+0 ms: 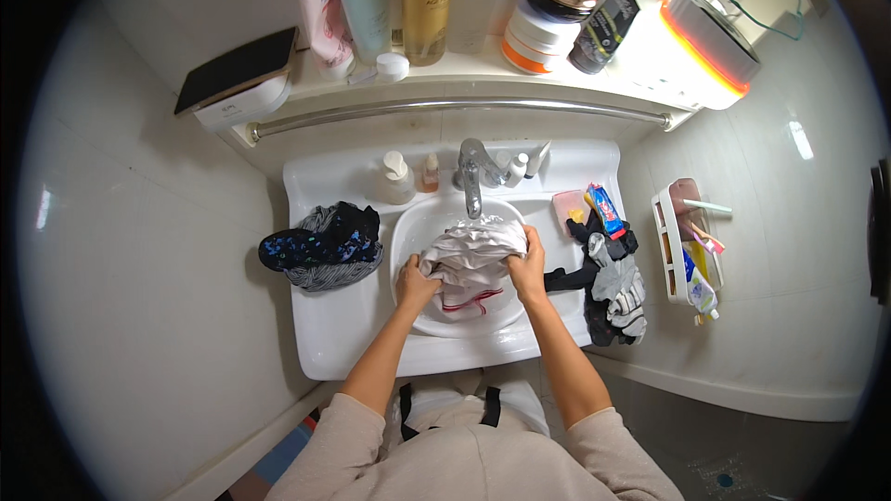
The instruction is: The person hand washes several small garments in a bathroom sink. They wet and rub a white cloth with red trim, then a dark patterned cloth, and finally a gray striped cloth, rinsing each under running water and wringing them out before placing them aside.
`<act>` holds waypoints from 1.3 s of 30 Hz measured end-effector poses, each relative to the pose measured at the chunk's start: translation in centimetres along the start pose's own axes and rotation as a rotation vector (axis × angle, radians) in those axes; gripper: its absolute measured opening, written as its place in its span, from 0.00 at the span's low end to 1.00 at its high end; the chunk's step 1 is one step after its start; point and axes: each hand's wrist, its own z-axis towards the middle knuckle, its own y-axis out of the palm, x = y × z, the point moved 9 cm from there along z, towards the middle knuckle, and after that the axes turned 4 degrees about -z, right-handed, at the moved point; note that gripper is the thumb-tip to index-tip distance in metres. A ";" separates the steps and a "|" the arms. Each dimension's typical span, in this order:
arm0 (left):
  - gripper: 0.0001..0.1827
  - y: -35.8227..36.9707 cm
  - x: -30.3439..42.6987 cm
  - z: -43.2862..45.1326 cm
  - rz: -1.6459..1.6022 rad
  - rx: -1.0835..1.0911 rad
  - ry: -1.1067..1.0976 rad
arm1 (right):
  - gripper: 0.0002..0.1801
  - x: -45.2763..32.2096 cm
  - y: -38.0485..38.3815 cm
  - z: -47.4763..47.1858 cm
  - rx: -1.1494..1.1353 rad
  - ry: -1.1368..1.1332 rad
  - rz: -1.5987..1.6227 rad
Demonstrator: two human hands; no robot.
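A wet white cloth garment with red trim at its lower edge is bunched in the basin of the white washbasin. My left hand grips its left side, and my right hand grips its upper right side. Directly above the cloth is the chrome faucet, with water below its spout. Dark and striped clothes lie in a heap on the basin's left ledge. Several black and grey socks are piled on the right ledge, touching a blue and red packet.
A soap pump bottle and small bottles stand behind the basin. Above runs a metal towel bar under a shelf crowded with toiletries. A wall holder with toothbrushes and tubes hangs at the right.
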 end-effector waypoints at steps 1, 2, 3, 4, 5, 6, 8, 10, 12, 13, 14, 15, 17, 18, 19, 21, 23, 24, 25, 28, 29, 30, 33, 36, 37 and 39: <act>0.45 0.6 0.2 0.3 0.115 -0.002 0.028 | 0.27 3.4 -0.2 0.0 0.054 -0.006 -0.068; 0.49 0.8 0.1 0.0 0.158 -0.049 0.009 | 0.29 3.8 0.1 -0.8 0.089 -0.013 -0.193; 0.53 0.8 0.9 -0.6 0.199 -0.100 -0.001 | 0.30 4.0 0.3 -1.4 0.132 -0.022 -0.321; 0.57 0.7 1.6 -1.1 0.241 -0.147 -0.013 | 0.34 3.6 1.2 -1.9 0.126 -0.086 -0.389; 0.59 1.1 3.0 -1.5 0.347 -0.173 0.067 | 0.36 3.5 2.2 -2.6 0.058 -0.143 -0.414; 0.62 1.4 4.2 -2.0 0.457 -0.193 0.145 | 0.35 3.2 3.7 -3.1 0.007 -0.226 -0.509; 0.64 3.8 4.1 -2.1 0.552 -0.251 0.346 | 0.35 3.1 6.4 -4.1 -0.114 -0.403 -0.740; 0.65 4.8 4.3 -2.1 0.673 -0.336 0.321 | 0.35 3.4 9.0 -5.3 -0.248 -0.585 -1.011; 0.67 5.7 3.4 -1.7 0.702 -0.372 0.307 | 0.34 5.4 10.4 -5.3 -0.348 -0.506 -0.978; 0.67 6.0 2.6 -1.3 0.703 -0.373 0.305 | 0.33 6.2 11.0 -5.2 -0.398 -0.468 -0.960; 0.67 6.3 1.8 -0.9 0.704 -0.375 0.302 | 0.34 7.2 11.5 -5.1 -0.454 -0.430 -0.956; 0.67 6.5 1.4 -0.5 0.707 -0.375 0.303 | 0.35 8.2 11.8 -4.9 -0.494 -0.398 -0.963; 0.67 7.1 0.7 -0.2 0.743 -0.374 0.316 | 0.36 10.3 12.4 -4.8 -0.575 -0.335 -0.976; 0.67 7.2 0.9 -0.1 0.763 -0.372 0.325 | 0.36 11.0 12.4 -4.7 -0.568 -0.335 -0.954; 0.66 7.1 1.0 0.1 0.720 -0.371 0.312 | 0.37 11.8 12.4 -4.6 -0.561 -0.334 -0.932; 0.64 6.8 1.4 0.3 0.632 -0.373 0.284 | 0.36 13.2 12.6 -4.1 -0.559 -0.368 -0.936; 0.62 5.8 5.4 0.5 0.700 -0.497 0.298 | 0.34 14.3 12.1 -3.2 -0.552 -0.425 -1.003; 0.61 5.3 6.5 0.5 0.734 -0.556 0.295 | 0.33 14.7 12.3 -2.9 -0.640 -0.399 -1.048; 0.59 5.2 5.8 0.9 0.642 -0.603 0.254 | 0.33 14.2 12.7 -2.2 -0.732 -0.378 -1.089; 0.50 6.5 -1.8 2.8 0.293 -0.701 0.102 | 0.31 10.3 13.0 -0.4 -0.838 -0.349 -1.071; 0.48 6.5 -2.5 2.9 0.135 -0.658 0.061 | 0.30 9.1 12.3 0.4 -0.836 -0.331 -1.050; 0.46 6.3 -2.6 3.0 -0.021 -0.610 0.024 | 0.31 7.4 11.4 1.5 -0.774 -0.377 -1.044; 0.45 5.8 -3.1 0.8 -0.392 -0.439 -0.130 | 0.33 1.9 9.0 2.1 -0.658 -0.542 -1.029; 0.48 5.6 -1.9 -3.7 -0.702 -0.322 -0.407 | 0.28 -5.3 6.6 0.3 -0.652 -0.748 -1.029; 0.50 5.1 -0.5 -5.3 -0.804 -0.301 -0.513 | 0.26 -7.0 5.8 -0.1 -0.655 -0.804 -1.030; 0.58 6.1 1.3 -7.4 -1.089 -0.453 -0.622 | 0.22 -10.3 4.9 -1.4 -0.659 -0.927 -1.021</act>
